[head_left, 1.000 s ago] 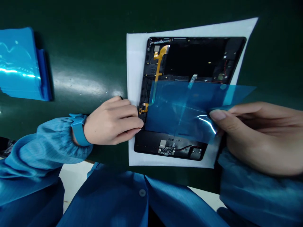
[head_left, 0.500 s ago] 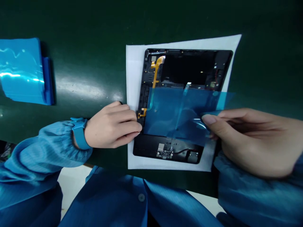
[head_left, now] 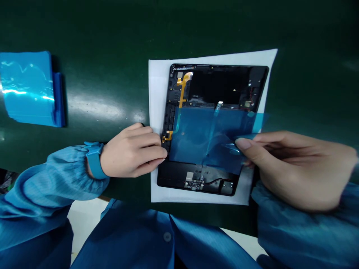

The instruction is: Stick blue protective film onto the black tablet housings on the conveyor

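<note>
An opened tablet [head_left: 215,86] with black inner parts and an orange ribbon cable lies on a white sheet [head_left: 157,86]. A see-through blue film [head_left: 193,138] covers its middle and sticks out past its right edge. My right hand [head_left: 297,168] pinches the film's right part between thumb and fingers, bending it up there. On the other side, my left hand [head_left: 134,151] is closed, its curled fingers against the tablet's left edge; the thumb is hidden. A small circuit board [head_left: 194,184] shows below the film.
A stack of shiny blue film sheets [head_left: 28,89] lies at the left on the dark green table [head_left: 106,37]. My left wrist wears a blue band [head_left: 95,160]. Part of my blue garment [head_left: 134,239] fills the bottom of the view.
The view has shifted slightly, so the tablet and the stack sit a little lower in it. Both hands keep their places on the tablet and film.
</note>
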`<state>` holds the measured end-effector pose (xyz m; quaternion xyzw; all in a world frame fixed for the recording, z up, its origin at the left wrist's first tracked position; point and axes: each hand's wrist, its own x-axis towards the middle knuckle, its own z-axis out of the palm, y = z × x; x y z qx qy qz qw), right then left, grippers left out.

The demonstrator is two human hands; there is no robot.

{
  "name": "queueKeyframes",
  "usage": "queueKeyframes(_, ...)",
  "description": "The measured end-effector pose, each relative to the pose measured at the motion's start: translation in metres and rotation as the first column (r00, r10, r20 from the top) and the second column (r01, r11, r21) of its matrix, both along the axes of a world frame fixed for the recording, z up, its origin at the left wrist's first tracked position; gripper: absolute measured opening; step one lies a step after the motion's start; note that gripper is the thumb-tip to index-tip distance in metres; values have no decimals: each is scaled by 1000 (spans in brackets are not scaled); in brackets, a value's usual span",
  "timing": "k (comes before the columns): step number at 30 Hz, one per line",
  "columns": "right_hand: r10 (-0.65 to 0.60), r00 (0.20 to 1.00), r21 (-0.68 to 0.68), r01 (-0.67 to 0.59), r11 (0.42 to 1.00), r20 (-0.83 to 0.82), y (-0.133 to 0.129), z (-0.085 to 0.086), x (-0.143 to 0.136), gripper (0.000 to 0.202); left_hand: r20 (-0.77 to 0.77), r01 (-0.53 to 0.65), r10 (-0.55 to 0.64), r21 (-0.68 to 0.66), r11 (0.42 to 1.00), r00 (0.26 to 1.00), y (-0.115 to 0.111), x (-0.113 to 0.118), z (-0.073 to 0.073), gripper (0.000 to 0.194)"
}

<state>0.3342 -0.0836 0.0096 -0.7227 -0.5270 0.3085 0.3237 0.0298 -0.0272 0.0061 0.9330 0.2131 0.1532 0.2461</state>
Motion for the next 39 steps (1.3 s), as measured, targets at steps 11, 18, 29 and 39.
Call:
queueKeyframes(11,2,999,47,0,999,-44,-3,-6,2,20,-7,-1,1,6,1000,1000,0,0,1,10)
queueKeyframes(18,36,995,65,-30,997,-92,0,-4,0,19,5,-11,11,11,1000,1000,-1,-1,0,9)
queueKeyframes(29,-2,971,99,27,995,-238,4,-8,-2,25,-169,15,36,289,957,985,15,14,17,27)
queueKeyframes(39,-68,955,176,124,977,-290,14,-22,4,23,-407,183,-37,325,928,913,21,76,15,47)
